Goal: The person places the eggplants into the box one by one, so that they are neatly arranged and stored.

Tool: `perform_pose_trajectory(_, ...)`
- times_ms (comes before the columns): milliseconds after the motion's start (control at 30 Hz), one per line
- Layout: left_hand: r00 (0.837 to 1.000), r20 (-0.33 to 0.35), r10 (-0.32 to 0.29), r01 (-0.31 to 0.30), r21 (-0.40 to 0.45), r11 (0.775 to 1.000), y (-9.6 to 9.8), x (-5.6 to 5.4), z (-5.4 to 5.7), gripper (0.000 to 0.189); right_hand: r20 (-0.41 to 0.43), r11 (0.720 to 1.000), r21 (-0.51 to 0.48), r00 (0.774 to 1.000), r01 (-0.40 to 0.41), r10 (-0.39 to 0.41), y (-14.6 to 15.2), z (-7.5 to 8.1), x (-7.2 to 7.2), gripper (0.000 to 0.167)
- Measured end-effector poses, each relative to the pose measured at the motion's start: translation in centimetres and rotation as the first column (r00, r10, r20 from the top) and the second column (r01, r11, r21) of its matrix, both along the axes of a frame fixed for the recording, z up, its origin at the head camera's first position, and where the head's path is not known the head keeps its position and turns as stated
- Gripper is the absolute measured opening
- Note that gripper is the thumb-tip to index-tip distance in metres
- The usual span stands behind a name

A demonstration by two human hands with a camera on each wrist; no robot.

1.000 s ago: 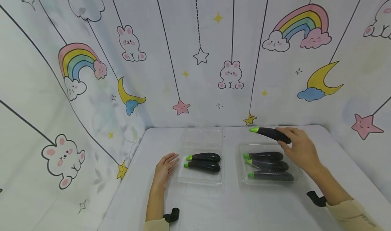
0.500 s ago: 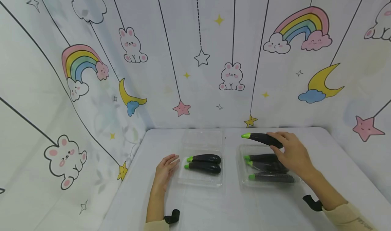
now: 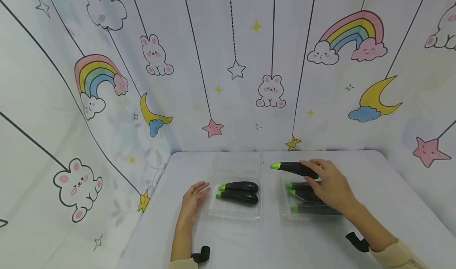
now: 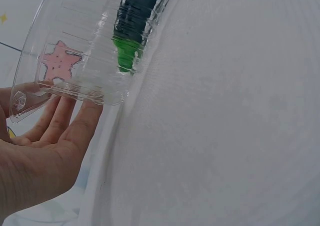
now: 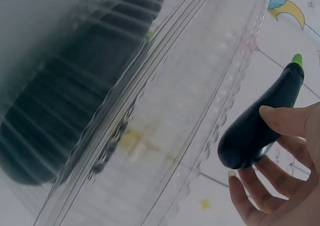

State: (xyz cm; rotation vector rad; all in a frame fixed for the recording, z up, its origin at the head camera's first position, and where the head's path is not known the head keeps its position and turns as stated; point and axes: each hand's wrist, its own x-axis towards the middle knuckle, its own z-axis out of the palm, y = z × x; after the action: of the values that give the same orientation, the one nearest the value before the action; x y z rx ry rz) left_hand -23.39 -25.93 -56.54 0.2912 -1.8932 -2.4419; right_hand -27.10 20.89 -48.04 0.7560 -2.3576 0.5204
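My right hand (image 3: 333, 184) holds a dark eggplant (image 3: 290, 167) with a bright green stem, raised over the back of the right clear plastic box (image 3: 285, 215). In the right wrist view the thumb lies on one side of the eggplant (image 5: 265, 113), fingers on the other. Several more eggplants (image 3: 317, 209) lie in that box, partly covered by the hand. The left clear plastic box (image 3: 233, 215) contains two eggplants side by side. At its left side is my left hand (image 3: 192, 201), and the left wrist view shows its straight fingertips right at the box wall (image 4: 75, 91).
Behind the left box its clear lid (image 3: 236, 164) lies folded back. A white cloth covers the table (image 3: 256, 245), and a printed curtain (image 3: 192, 75) stands along the back and left. Each wrist wears a black camera mount (image 3: 202, 254).
The held eggplant and my right hand have moved left and slightly lower, from above the right box's far side toward the space between the boxes. My left hand stays beside the left box.
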Motion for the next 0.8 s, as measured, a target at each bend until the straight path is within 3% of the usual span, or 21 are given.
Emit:
perform_pose_trajectory(533,1.000,-0.003,0.003,-0.003,0.003,1.000,0.3,0.0,-0.1,0.048,0.099,1.000,0.005,0.995,-0.011,0.011,-3.3,-0.1,2.3,0.057)
perform_pose_trajectory(800,1.000,-0.003,0.015,-0.015,0.002,1.000,0.2,0.1,0.0,0.048,0.127,0.999,-0.015,0.991,-0.029,0.031,-5.6,0.0,2.8,0.055)
